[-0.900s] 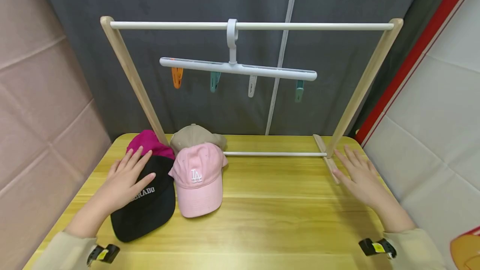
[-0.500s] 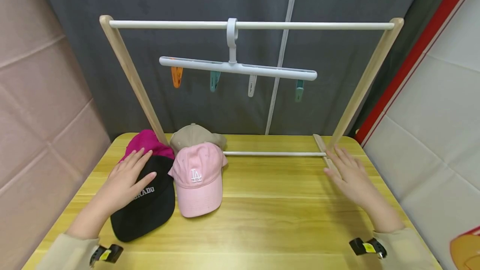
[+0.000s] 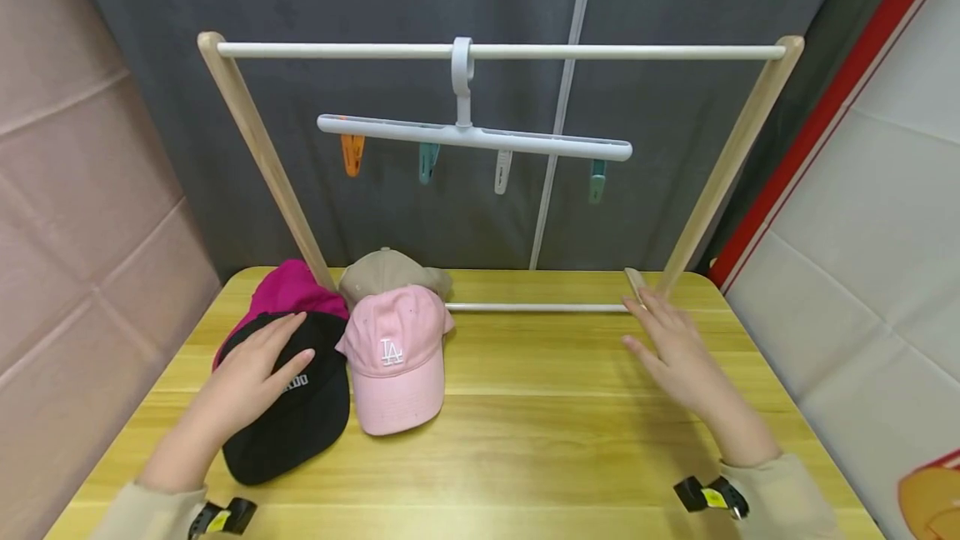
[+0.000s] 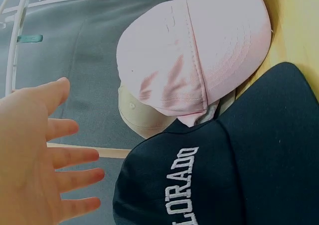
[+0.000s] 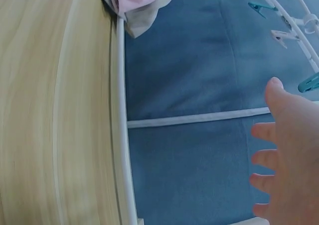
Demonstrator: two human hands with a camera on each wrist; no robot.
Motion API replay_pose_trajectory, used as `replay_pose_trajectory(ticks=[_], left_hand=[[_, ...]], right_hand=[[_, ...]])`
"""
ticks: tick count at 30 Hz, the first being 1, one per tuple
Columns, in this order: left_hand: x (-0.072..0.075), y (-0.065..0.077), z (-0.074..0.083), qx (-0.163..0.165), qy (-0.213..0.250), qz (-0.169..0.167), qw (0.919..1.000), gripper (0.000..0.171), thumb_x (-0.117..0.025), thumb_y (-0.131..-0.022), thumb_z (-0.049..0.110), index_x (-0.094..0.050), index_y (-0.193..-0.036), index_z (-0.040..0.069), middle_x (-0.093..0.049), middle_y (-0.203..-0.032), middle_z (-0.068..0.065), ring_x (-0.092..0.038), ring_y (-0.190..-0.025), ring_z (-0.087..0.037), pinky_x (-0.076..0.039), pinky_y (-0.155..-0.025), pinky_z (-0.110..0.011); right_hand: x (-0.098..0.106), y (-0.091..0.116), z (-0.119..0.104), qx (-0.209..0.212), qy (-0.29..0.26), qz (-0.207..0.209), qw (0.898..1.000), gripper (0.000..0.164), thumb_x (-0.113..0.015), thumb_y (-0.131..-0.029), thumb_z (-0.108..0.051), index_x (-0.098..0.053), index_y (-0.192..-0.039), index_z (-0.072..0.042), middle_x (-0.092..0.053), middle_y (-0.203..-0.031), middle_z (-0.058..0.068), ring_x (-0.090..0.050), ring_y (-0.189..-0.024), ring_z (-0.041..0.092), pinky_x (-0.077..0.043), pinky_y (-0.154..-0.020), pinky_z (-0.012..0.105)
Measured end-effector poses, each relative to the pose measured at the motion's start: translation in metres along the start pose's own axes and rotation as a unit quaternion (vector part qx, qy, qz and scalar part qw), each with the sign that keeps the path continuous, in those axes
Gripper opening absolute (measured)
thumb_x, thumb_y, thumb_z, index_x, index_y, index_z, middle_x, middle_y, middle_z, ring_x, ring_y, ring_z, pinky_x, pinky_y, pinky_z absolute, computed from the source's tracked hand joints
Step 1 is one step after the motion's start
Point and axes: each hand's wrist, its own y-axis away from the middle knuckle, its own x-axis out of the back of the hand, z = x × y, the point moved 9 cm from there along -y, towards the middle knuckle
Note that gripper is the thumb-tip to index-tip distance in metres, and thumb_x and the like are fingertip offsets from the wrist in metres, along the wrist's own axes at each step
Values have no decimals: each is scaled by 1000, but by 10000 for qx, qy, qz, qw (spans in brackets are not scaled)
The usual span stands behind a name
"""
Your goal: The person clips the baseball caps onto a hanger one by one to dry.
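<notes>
My left hand [image 3: 251,382] hovers over the black cap [image 3: 315,423], its fingers spread and loose, holding nothing. White lettering on that cap's front shows more fully in the left wrist view. To the cap's right lies a pink cap [image 3: 405,394] with a white LA mark. A beige cap [image 3: 384,272] sits behind the pink one, and a magenta cap [image 3: 296,290] lies behind the black one, partly covered. My right hand [image 3: 678,361] is in the air near the rack's right foot, fingers extended and nothing in them.
A wooden rack with a white top rail [image 3: 600,52] stands at the table's back. From it hangs a white clip hanger [image 3: 525,142] with an orange clip [image 3: 352,155], a white clip [image 3: 503,172] and teal ones. A lower white rail [image 3: 540,307] runs along the wooden table [image 3: 525,457].
My right hand has moved left from beside the rack's right foot, now overlapping it in view. The left hand has shifted slightly right and down over the black cap. The caps have stayed put.
</notes>
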Motion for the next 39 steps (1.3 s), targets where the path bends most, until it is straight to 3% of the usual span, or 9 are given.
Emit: replay_pose_trajectory(ticks=[11,18,32,39], left_hand=[[-5,4,2,345,286,128,9989,55,-49,-91,41,-42,-132,6,-46,-126,-18,-40,-114,-38,-30,-88,-57],[-11,6,2,644,286,223,9973,54,-47,-91,43,-45,-130,6,-48,-125,-18,-42,-114,-38,-32,-87,-57],[-25,14,0,1230,545,352,9903,53,-42,-93,45,-50,-124,3,-57,-115,-17,-51,-104,-35,-36,-83,-56],[-28,16,1,1406,756,507,9859,50,-42,-94,42,-52,-122,2,-60,-107,-17,-56,-97,-32,-39,-82,-52]], right_hand=[[-10,-4,-15,-313,-395,-45,9987,52,-48,-92,-36,-37,-136,-10,-28,-141,15,-23,-127,37,-18,-99,55],[-19,-7,-32,-188,-642,33,9978,52,-51,-92,-33,-38,-135,-8,-33,-139,14,-31,-125,32,-27,-96,52],[-46,-8,-52,-404,-1104,-16,9931,52,-47,-92,-40,-39,-135,-11,-37,-137,5,-30,-126,25,-25,-100,45],[-58,-9,-62,-404,-1519,47,9876,50,-47,-92,-38,-41,-133,-9,-38,-137,7,-31,-126,25,-25,-100,45]])
